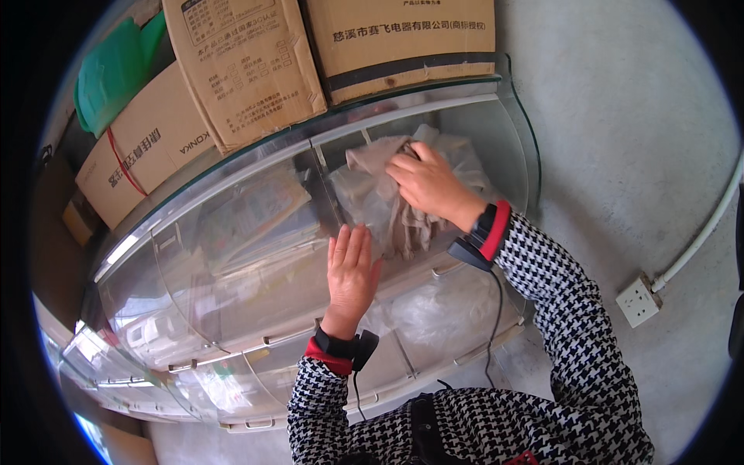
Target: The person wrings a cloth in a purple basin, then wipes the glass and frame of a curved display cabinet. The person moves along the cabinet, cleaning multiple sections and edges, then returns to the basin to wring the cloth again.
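A crumpled beige-pink cloth (380, 153) is pressed against the right part of a clear glass-paned cabinet (283, 271), gripped by the right hand's (426, 182) curled fingers. Just nearer and left, the left hand (351, 267) is at the glass, fingers straight, narrowly spaced. Brown printed cardboard boxes (248, 74) stand beyond; a white rectangular socket (638, 302) sits right.

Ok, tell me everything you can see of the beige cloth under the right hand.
The beige cloth, slightly pinkish, looks like soft, thin fabric. It is crumpled, with a bunched fold at its upper left and loose, wrinkled ends trailing below. It lies against the curved glass of the display case, toward its right end. The right hand presses on it with bent fingers, covering part of it; whether they pinch it is unclear.
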`<action>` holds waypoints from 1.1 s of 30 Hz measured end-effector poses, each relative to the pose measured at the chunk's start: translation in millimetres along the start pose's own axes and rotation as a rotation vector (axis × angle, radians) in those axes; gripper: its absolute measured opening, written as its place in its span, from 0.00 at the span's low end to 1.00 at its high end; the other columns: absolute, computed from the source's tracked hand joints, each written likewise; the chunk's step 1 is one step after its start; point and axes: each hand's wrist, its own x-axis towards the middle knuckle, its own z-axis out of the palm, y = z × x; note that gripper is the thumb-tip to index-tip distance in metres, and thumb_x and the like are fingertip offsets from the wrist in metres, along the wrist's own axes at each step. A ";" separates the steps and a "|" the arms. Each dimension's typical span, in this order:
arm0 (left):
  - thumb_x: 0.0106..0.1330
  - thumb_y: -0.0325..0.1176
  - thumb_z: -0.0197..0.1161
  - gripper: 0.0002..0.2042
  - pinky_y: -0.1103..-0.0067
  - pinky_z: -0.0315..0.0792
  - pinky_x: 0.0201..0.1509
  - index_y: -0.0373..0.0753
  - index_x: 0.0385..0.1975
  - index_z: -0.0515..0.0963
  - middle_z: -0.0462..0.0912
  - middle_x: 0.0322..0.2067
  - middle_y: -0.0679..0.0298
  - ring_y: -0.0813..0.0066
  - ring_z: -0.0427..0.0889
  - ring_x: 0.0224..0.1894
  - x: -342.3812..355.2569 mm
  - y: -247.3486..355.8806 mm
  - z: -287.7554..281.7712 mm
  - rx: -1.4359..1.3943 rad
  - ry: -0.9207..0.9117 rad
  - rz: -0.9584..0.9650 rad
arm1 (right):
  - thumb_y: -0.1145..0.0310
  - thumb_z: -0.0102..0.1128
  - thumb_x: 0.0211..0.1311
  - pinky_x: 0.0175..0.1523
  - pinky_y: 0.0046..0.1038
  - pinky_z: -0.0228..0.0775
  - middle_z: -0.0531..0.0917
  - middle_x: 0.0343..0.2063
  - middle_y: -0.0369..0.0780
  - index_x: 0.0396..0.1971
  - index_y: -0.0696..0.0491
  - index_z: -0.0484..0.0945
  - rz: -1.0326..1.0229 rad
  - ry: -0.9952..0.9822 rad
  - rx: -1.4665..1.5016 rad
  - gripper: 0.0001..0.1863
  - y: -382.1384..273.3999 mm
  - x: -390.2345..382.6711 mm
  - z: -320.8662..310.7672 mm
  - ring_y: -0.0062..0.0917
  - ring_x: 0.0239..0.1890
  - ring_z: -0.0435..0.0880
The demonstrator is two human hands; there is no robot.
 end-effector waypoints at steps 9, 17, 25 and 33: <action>0.44 0.32 0.65 0.28 0.61 0.55 0.60 0.34 0.50 0.68 0.65 0.55 0.59 0.55 0.61 0.58 0.3 -0.3 0.9 -0.009 -0.012 0.010 | 0.70 0.54 0.43 0.38 0.30 0.64 0.73 0.30 0.32 0.26 0.51 0.74 0.121 0.004 0.008 0.06 12.1 16.3 19.6 0.32 0.37 0.68; 0.45 0.31 0.65 0.27 0.61 0.55 0.60 0.34 0.48 0.69 0.67 0.53 0.57 0.53 0.63 0.57 -0.2 0.6 0.6 -0.046 0.020 0.001 | 0.67 0.56 0.43 0.45 0.32 0.62 0.73 0.35 0.34 0.31 0.52 0.76 -0.086 -0.093 0.000 0.11 -22.7 -36.1 -8.8 0.32 0.46 0.67; 0.47 0.34 0.65 0.26 0.62 0.54 0.62 0.34 0.49 0.70 0.67 0.54 0.58 0.57 0.62 0.59 3.8 4.6 -1.3 0.073 -0.037 0.006 | 0.61 0.48 0.53 0.51 0.41 0.57 0.71 0.42 0.39 0.39 0.54 0.73 0.205 -0.099 -0.270 0.16 77.8 -27.5 0.1 0.36 0.50 0.66; 0.49 0.33 0.64 0.28 0.60 0.52 0.62 0.34 0.52 0.66 0.64 0.57 0.57 0.55 0.59 0.61 0.9 0.4 2.2 0.085 -0.089 0.013 | 0.62 0.47 0.57 0.54 0.36 0.59 0.70 0.47 0.41 0.45 0.56 0.69 0.392 -0.060 -0.289 0.19 147.4 -81.8 -30.3 0.38 0.51 0.66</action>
